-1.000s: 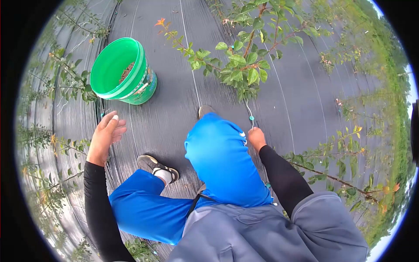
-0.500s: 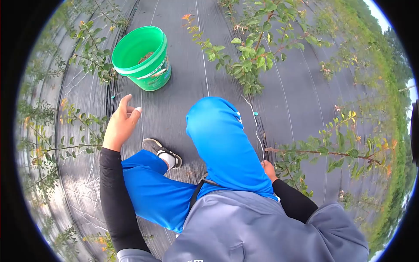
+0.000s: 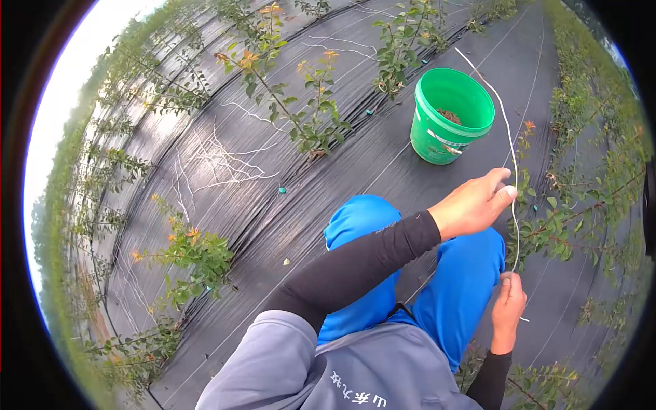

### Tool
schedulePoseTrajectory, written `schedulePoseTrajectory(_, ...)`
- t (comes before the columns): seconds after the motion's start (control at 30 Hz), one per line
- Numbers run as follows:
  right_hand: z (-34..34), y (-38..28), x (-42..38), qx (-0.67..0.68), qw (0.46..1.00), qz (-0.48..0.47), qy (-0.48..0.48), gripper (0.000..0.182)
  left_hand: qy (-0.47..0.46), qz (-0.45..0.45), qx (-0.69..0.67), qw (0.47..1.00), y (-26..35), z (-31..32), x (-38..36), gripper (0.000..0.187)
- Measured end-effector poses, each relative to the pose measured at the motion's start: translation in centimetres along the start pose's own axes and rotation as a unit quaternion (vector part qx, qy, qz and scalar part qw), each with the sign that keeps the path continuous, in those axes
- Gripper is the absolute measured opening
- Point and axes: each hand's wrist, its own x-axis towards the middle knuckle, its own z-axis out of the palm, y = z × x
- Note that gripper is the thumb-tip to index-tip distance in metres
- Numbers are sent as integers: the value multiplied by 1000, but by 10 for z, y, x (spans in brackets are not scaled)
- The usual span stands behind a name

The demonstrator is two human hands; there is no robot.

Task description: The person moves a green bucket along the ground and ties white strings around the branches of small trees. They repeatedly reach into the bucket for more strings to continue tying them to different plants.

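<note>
A long white wire runs from above the green bucket down past both hands, its lower end showing below my right hand. My right hand is closed on the wire beside the blue-trousered right knee. Higher up, my left hand reaches across the knees, thumb and index finger at the wire but apart; whether they touch it I cannot tell. The green bucket stands upright just beyond my left hand, with some brown material at its bottom.
Black ground sheeting covers the ground. A pile of loose white wires lies at the left. Leafy plants stand in rows, one left of the bucket, another at lower left, more along the right.
The view has swung left, so the bucket now appears right of centre. My left hand has come across to the right, near the wire. The wire now rises in my right hand.
</note>
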Motion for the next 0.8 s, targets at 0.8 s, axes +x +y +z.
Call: schedulePoseTrajectory(0.8,71,-153,0,149,887,-347,-265,23,511,30,-390,766,14,-125,-161,23)
